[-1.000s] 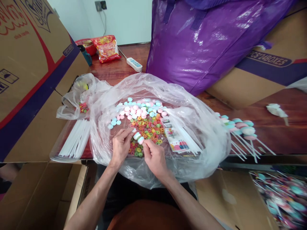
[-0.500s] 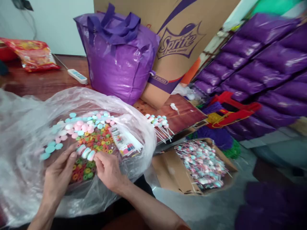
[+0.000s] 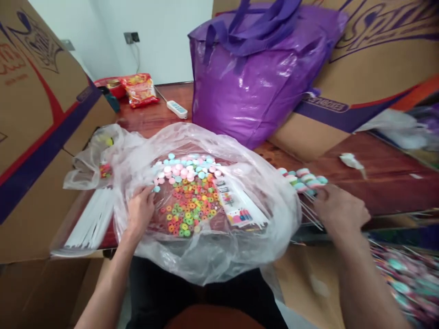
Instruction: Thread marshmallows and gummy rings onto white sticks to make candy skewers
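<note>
Having parted, my left hand (image 3: 141, 209) is at a candy (image 3: 157, 188), my right hand (image 3: 339, 210) at the skewers (image 3: 305, 180), likely adding one; I can't tell either grip.

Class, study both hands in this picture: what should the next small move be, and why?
Probably the left hand should lift the light-blue candy: its fingertips are right by it, at the edge of the loose candies, though whether they already pinch it is unclear. The right hand is away beside the candies on sticks.
</note>
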Tool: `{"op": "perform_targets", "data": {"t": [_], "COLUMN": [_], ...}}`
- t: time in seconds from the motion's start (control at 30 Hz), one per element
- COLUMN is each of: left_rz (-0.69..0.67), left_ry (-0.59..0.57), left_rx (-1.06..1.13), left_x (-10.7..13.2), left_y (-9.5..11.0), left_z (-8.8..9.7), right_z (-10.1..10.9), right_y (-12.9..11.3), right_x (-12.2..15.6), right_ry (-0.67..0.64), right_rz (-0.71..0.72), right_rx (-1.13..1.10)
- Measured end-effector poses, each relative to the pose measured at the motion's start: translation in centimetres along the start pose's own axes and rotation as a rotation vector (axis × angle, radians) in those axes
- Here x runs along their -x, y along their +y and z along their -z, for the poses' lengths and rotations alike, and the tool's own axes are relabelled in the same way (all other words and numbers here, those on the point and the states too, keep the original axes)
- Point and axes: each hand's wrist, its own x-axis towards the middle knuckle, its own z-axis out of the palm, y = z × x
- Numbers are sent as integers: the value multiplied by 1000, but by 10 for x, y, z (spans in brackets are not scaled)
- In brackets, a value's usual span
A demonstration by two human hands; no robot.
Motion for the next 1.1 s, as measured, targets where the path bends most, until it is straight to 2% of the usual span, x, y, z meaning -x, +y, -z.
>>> {"op": "perform_targets", "data": {"t": [0.03,0.1,0.17,0.2,0.27,0.3,0.37,0.53,0.63,0.73,0.83,0.97,1.1], "left_rz": [-19,-42,-44,-41,-43,-42,-39,-65,7,114,156,157,148], "left_ry": [1,-3,-21,-32,-48,-45,-38,-89,-72,-42,-34,10,2], "left_rx": [-20,-80,-171,-216,-279,-294,-294,-136,82,292,388,406,341], "left_x": [-1,-3,-6,-7,-9,-10,-8,3,5,1,-8,-27,-50], "left_y": [0,2,4,5,7,8,8,4,1,1,8,26,40], "left_z": [-1,-3,-4,-5,-7,-8,-10,-8,-9,-12,-15,-17,-22], "right_z": [0,9,24,30,35,34,25,-3,-9,-9,-7,-1,16], "right_y": [-3,-19,-48,-64,-96,-109,-127,-131,-128,-128,-128,-131,-139], "right_x": [3,16,35,46,65,74,86,91,86,82,80,83,92], "right_ry": [-16,41,181,202,110,22,-60,-93,-120,-170,-193,-169,-90], "right_rz": [-58,-139,-96,9,275,339,347,238,230,230,222,195,168], "right_rx": [46,113,66,-23,-304,-395,-404,-190,-125,-111,-131,-131,-188]}}
